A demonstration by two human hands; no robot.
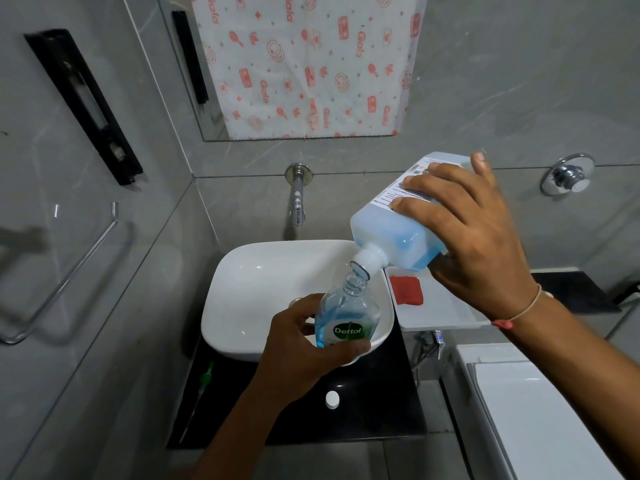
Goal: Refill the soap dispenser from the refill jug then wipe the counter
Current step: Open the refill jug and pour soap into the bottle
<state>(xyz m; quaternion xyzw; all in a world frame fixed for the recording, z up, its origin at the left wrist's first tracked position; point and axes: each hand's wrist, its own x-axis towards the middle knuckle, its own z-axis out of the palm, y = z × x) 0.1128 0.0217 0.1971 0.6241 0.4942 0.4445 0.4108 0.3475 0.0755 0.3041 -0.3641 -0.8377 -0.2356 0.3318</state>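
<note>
My left hand (304,348) grips a clear soap dispenser bottle (346,317) with a green Dettol label, held over the white basin (242,278) and part full of blue liquid. Its neck is open, with no pump on it. My right hand (474,237) holds the refill jug (394,233) tipped down to the left, its white spout touching the bottle's mouth. Blue soap fills the jug's lower part. A red cloth (407,290) lies on a white tray (440,313) just right of the basin. A white cap (332,399) rests on the black counter (374,410).
A wall tap (298,199) hangs over the basin. A green-tipped toothbrush (204,382) lies on the counter's left side. A glass towel rail (65,271) is on the left wall. A white toilet tank (540,410) stands at the lower right.
</note>
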